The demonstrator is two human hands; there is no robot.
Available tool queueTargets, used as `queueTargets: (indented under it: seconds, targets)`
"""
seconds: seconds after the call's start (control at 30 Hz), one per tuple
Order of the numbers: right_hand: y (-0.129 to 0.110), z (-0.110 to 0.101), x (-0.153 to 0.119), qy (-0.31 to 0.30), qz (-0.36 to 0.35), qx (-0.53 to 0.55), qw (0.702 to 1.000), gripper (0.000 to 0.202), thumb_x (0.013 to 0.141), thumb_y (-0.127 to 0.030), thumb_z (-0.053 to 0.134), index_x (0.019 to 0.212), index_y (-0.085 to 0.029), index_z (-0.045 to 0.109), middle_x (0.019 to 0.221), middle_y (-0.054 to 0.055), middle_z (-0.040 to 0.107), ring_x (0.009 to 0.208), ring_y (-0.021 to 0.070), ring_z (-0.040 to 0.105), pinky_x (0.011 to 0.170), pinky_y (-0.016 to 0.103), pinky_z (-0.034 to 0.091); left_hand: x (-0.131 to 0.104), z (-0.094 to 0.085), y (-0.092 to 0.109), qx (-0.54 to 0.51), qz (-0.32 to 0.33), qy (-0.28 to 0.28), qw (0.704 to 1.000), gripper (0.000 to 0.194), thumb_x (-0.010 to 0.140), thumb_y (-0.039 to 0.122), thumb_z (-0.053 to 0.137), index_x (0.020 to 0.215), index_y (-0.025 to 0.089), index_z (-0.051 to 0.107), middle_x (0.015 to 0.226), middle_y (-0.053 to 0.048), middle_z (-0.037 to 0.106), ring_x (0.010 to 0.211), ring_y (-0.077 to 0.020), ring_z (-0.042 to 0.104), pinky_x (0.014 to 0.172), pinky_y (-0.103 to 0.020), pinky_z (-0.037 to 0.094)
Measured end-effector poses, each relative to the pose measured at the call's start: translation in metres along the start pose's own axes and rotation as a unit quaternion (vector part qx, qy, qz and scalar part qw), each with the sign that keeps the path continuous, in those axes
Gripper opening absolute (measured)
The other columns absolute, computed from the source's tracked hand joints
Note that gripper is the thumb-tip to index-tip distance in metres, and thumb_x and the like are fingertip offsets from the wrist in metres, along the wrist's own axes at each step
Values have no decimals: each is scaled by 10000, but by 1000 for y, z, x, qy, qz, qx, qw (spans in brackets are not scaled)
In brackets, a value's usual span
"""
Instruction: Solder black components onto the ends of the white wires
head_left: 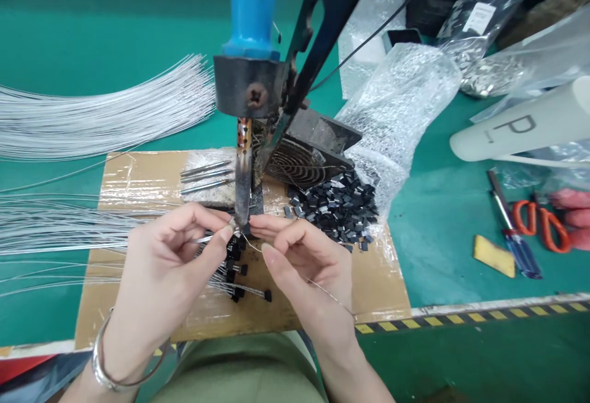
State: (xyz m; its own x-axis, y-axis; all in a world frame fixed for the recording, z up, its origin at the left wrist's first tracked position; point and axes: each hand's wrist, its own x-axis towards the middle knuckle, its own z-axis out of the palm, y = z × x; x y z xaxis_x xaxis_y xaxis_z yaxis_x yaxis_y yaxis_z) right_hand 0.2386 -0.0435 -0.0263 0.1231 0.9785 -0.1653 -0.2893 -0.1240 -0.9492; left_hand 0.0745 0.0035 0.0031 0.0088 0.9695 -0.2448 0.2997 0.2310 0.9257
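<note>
A soldering iron (243, 182) with a blue handle hangs upright from a black bracket, tip down between my hands. My left hand (173, 262) is closed in a pinch on a thin white wire (203, 240), whose end is at the iron's tip. My right hand (308, 268) pinches a thin strand of solder wire (251, 244); one end curves to the tip and the other trails across my palm. My right fingertips are close to a small black part beside the tip. Below lie several wires with black connectors (242, 269) on their ends. Fingers partly hide the joint.
Under my hands is a cardboard sheet (378, 286). Small black housings (341, 206) are heaped at right, beside a fan (299, 160) and bubble wrap (387, 108). White wire bundles (115, 114) lie left. Orange-handled scissors (548, 228), a screwdriver (520, 249) and a yellow sponge (494, 255) lie far right.
</note>
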Motion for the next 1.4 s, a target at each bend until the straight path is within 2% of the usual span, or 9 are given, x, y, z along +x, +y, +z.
queueTargets:
  seconds: [0.2,0.57,0.9,1.4]
  targets:
    - [1,0,-1,2,3,2,1000,198,965,-154,771,821,-246,672,1212,33,844,1147,196,799,1045,318,614,-3,1,2,5,-13,8,1000,65,816,208,786,756,234,783,761,9,729,612,-94,617,550,-148,498]
    - [0,2,-1,8,1,-8,1000,188,962,-191,777,818,-244,668,1208,57,847,1149,230,800,1035,360,624,-4,-1,-1,9,-1,9,1000,50,819,204,795,778,233,794,748,11,718,600,-91,608,545,-148,498]
    - [3,2,-1,13,-5,-18,1000,186,960,-192,780,818,-247,674,1197,43,845,1130,219,798,1045,360,599,-1,-1,0,4,-1,-2,1000,56,807,201,798,761,232,789,709,17,691,585,-88,606,533,-135,492]
    - [2,3,-1,17,-15,-34,999,183,958,-211,779,813,-244,672,1190,65,847,1120,241,803,1036,384,617,-3,-1,-1,9,3,6,1000,57,817,195,800,779,235,793,773,6,743,602,-90,621,542,-142,504]
